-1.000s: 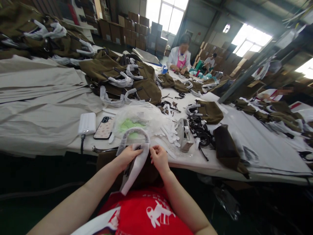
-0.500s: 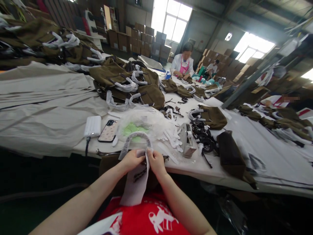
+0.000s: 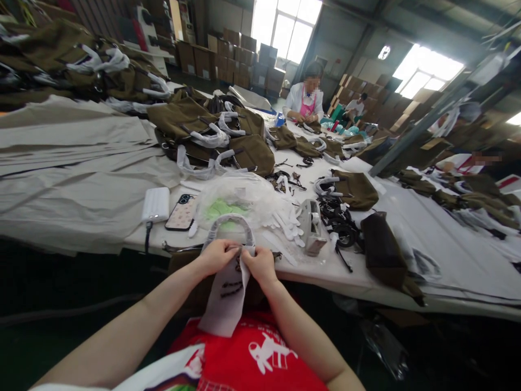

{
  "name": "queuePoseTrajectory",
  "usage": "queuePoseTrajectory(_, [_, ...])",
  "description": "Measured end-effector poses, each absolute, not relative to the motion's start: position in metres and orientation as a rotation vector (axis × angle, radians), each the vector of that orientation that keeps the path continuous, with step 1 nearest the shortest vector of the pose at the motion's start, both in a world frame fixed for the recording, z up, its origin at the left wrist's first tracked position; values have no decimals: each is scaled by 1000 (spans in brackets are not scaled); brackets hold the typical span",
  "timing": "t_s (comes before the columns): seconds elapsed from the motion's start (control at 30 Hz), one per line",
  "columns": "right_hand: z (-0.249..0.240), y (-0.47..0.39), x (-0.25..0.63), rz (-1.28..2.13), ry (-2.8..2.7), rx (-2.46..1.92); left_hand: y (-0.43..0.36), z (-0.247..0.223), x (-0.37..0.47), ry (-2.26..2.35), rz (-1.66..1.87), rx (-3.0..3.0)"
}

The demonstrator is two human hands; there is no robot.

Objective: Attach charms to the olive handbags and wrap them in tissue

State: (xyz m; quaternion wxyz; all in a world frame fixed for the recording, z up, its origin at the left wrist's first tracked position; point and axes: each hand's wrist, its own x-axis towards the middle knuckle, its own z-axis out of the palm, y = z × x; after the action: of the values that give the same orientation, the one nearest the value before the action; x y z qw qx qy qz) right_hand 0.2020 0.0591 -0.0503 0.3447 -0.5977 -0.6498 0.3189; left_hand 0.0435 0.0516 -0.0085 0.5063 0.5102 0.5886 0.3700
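Observation:
At the table's front edge, my left hand [image 3: 220, 255] and my right hand [image 3: 259, 262] meet, fingers pinched on the upper end of a white wrapping sheet [image 3: 222, 315]. The sheet hangs down toward my red apron, with a dark chain [image 3: 231, 289] lying against it. Just beyond my fingers arches a bag handle [image 3: 230, 219] wrapped in clear-white film. The olive bag [image 3: 179, 262] under my hands is mostly hidden by them and the sheet.
Beyond my hands lie a plastic bag [image 3: 240, 193] with green contents, a phone [image 3: 181, 212], a white power bank [image 3: 156, 205], a tape dispenser [image 3: 311, 228] and black straps [image 3: 344, 231]. Olive bags [image 3: 252, 155] are piled behind. A co-worker [image 3: 305, 100] works across the table.
Both hands have stayed at the sheet's upper end, shifting slightly. The left hand's fingers have moved up a little, and more of the chain shows.

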Motion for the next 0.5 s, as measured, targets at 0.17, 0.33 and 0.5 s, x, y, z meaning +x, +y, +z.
queuePoseTrajectory(0.17, [-52,55,201,747,-1694,-1579,53,-12,65,1272,967,735])
queuePoseTrajectory(0.33, [-57,52,202,610,-1692,-1601,54,-20,79,1255,1051,659])
queuePoseTrajectory(0.5, [-63,55,204,653,-1702,-1563,47,-22,81,1237,1135,621])
